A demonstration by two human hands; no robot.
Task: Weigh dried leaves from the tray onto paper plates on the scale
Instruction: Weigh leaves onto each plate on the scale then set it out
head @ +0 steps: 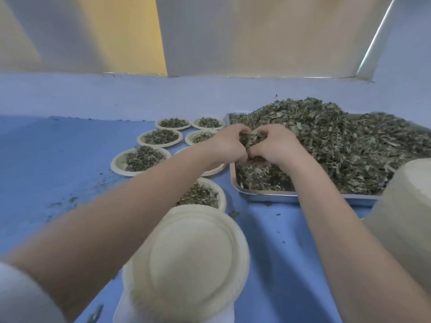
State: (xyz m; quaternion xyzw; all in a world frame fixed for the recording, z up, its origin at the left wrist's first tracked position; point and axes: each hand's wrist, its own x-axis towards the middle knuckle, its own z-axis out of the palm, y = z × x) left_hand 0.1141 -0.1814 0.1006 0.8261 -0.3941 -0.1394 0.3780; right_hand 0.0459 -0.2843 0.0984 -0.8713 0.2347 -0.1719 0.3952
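Both bare forearms extend forward, converging. Left hand and right hand meet knuckle to knuckle, fingers curled inward, jointly gripping one clump of dried leaves between them.

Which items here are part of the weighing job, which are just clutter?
In the job:
left hand and right hand, gripping a clump of dried leaves
metal tray
filled paper plates
empty plate stack

Lying about:
leaf crumbs on the blue table

Dried green leaves heap high in a steel tray at the table's right edge. An empty paper plate sits on the white scale at the near edge. Filled plates cluster left of the tray.
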